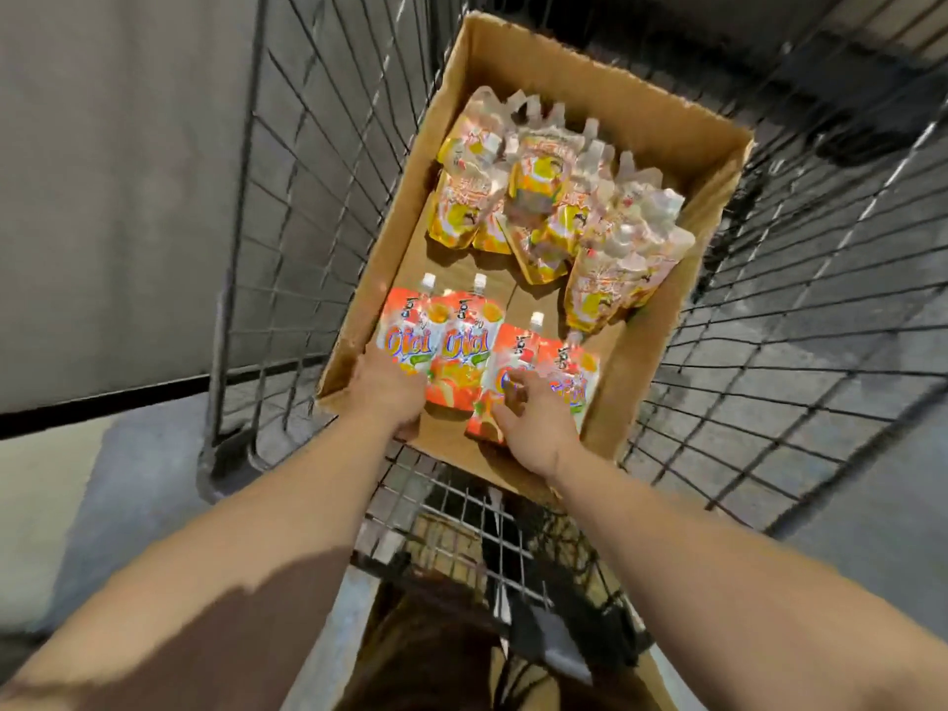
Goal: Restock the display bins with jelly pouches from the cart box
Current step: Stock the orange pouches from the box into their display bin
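Four orange pouches (461, 351) lie flat at the cardboard box's (662, 361) 6 o'clock end, caps toward 12. Right hand (533, 428) fingers curl onto the right pair; left hand (390, 387) covers the leftmost pouch's base, grip hidden. Yellow pouches (554, 197) heaped at 12.

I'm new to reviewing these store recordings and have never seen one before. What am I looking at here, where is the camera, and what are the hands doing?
There is one picture, taken by a wide-angle camera worn on a person's head, looking down at their own bare arms. No machine is involved. Below is a wire cart carrying an open cardboard box. Inside, yellow jelly pouches are piled at the far end, and orange jelly pouches lie flat at the near end. The left hand rests on the leftmost orange pouches; whether it grips one is hidden. The right hand has its fingers curled onto the right-hand orange pouches. No display bins are in view.
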